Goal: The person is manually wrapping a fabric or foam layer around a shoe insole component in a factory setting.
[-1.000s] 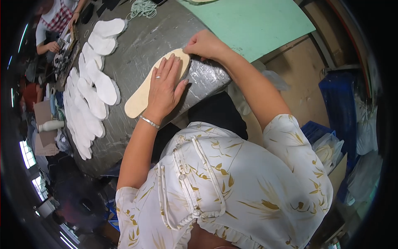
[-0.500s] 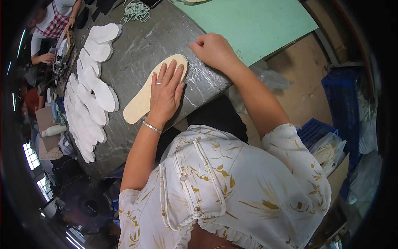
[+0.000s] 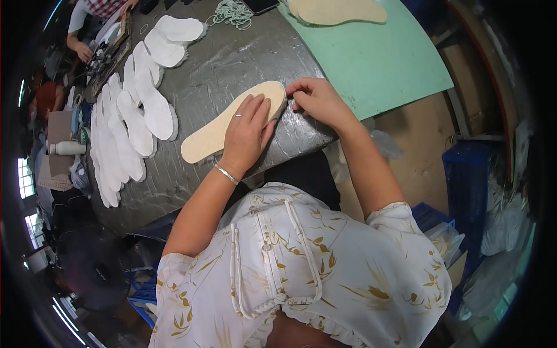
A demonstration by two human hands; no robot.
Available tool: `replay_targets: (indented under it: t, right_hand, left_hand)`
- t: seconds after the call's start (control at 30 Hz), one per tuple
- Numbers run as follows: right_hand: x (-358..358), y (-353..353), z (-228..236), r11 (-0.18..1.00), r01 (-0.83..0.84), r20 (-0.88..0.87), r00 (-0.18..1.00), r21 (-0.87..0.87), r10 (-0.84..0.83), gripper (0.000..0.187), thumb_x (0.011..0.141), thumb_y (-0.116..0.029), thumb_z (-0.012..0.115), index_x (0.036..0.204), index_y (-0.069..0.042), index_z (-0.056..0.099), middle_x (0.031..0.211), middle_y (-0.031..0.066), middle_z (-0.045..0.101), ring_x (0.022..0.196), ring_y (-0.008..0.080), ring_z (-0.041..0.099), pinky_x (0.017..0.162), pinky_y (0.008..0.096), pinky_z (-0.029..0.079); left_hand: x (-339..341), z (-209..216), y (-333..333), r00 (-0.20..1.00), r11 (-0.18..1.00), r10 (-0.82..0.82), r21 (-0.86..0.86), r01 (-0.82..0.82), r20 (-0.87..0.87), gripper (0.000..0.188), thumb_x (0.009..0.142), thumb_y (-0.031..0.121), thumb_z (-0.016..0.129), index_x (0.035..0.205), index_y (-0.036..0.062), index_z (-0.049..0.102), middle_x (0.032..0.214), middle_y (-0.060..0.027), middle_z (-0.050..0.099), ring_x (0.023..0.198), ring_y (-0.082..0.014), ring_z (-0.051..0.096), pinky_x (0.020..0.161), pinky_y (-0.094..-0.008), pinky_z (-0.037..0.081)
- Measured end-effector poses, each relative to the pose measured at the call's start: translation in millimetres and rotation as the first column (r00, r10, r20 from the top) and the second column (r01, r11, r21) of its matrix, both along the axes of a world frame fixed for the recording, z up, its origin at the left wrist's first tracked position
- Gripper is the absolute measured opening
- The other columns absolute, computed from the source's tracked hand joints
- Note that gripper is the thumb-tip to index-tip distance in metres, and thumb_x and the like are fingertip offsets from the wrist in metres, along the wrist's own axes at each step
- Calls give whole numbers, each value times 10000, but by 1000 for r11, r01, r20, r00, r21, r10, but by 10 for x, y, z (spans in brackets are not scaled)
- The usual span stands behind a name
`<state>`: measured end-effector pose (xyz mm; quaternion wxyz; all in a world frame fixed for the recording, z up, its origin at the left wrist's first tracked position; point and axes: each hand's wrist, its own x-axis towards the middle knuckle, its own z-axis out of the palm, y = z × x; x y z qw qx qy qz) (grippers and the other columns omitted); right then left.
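Note:
A cream insole (image 3: 212,139) with a fuzzy lower edge lies at a slant on the grey, plastic-covered worktable (image 3: 232,61). My left hand (image 3: 248,130) rests flat on it, fingers stretched over its middle and toward its wider end. At that wide end is my right hand (image 3: 319,104), with bent fingers. Its index fingertip is at the insole's rim, and the thumb stays a little apart from it. I see nothing held in the right hand.
Several white fleecy insoles (image 3: 154,107) overlap on the left. Cream insoles (image 3: 342,11) lie on a green board (image 3: 371,64) at the far right. A bundle of pale cord (image 3: 233,14) and a phone (image 3: 261,4) are at the back. Another person's hand (image 3: 84,53) is at far left.
My right hand has gone from a curled position off the insole to its wide end, and its fingers have loosened. The left hand stays on the insole. The whole view has shifted.

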<state>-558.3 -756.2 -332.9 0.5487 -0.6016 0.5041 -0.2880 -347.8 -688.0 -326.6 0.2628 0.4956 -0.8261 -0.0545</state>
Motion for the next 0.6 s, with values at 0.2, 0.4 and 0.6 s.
replay_targets:
  t: [0.2,0.4,0.6]
  right_hand:
    - [129,28,233,994,73,353,931,78,-96,321,948,-121,581,1241,4,620,1207,82,659,958,122,650,752,262,540]
    - [409,77,503,978,-42,420,899,-203,126,422,966,-166,589,1348,10,557,1302,106,610,1215,197,566,1042,325,433]
    - [593,169,703,950,-295,570,766,-100,297,432,975,-210,554,1339,24,560,1225,94,651,1135,159,603,977,303,470]
  left_hand:
    - [191,598,-11,955,978,143,-111,-177,-260,216,919,100,652,1114,8,673,1022,-122,695,875,-287,679,777,-345,533]
    - [682,1420,-114,384,968,220,153,-197,-897,253,1030,152,528,1157,-46,621,1037,-84,673,906,-117,634,800,-261,514]
    - [1144,1224,-216,-118,964,230,242,-107,-966,308,1040,135,453,1245,-85,520,1254,-180,609,1114,-240,623,982,-359,509]
